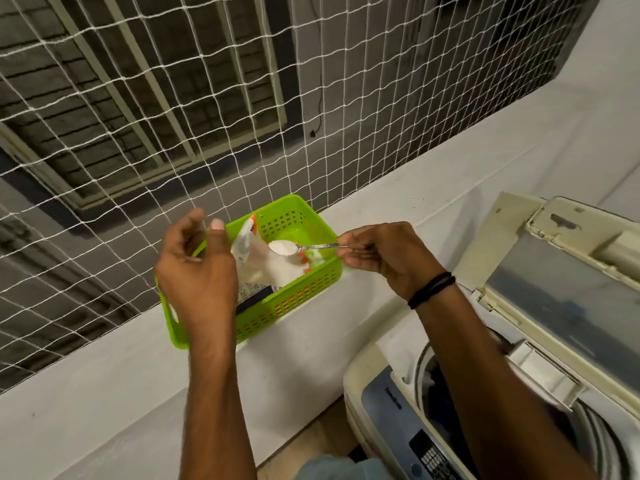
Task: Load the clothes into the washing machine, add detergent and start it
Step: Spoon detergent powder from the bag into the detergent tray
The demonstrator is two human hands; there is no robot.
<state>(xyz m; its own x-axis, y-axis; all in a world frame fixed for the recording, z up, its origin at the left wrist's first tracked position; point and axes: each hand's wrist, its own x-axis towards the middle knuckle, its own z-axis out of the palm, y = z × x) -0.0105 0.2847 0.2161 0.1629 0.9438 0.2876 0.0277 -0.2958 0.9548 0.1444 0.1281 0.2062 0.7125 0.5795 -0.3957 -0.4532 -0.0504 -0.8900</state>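
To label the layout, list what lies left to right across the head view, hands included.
left hand → bag → spoon → right hand → washer

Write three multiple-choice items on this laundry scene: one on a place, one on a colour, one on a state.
1. The detergent pouch lies:
A) in the basket
B) on the washer's lid
C) on the floor

2. The basket is:
A) blue
B) red
C) green

3. The spoon in the right hand is:
A) empty
B) heaped with white powder
C) lying in the drum

Key:
1 A: the pouch rests inside the basket's walls.
2 C: its slotted plastic is bright green.
3 B: a white mound fills the spoon's bowl, held above the pouch.
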